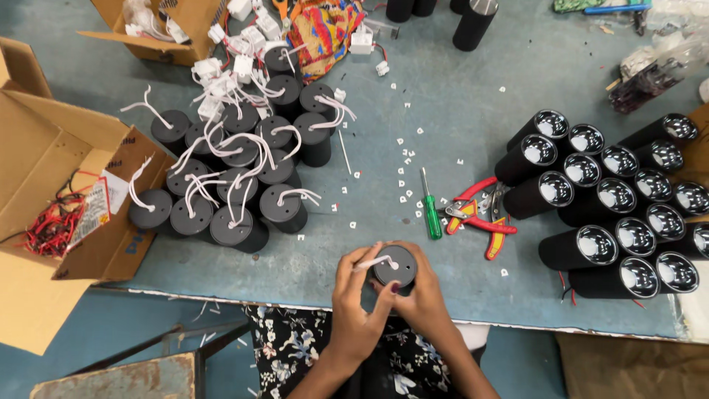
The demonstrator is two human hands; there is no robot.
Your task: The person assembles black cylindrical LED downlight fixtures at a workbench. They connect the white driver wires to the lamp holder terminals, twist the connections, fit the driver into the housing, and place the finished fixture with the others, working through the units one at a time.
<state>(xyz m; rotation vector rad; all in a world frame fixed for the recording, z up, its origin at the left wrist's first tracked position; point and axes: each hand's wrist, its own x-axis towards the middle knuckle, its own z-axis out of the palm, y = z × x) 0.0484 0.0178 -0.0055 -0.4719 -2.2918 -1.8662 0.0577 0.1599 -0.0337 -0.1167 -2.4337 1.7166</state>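
Observation:
A black cylindrical lamp housing (396, 265) stands at the table's near edge with a white wire coming out of its top. My left hand (355, 295) wraps its left side, fingers on the white wire. My right hand (419, 292) cups its right side, with the thumb pressed on the top. To the left stand several like black cylinders with white wires (236, 174). On the right lie several black lamp housings with shiny reflectors (617, 199).
A green screwdriver (430, 207) and red pliers (480, 214) lie just beyond my hands amid small white scraps. An open cardboard box with red wires (52, 222) sits at the left. Another box (159, 29), white connectors and a colourful cloth (325, 33) lie at the back.

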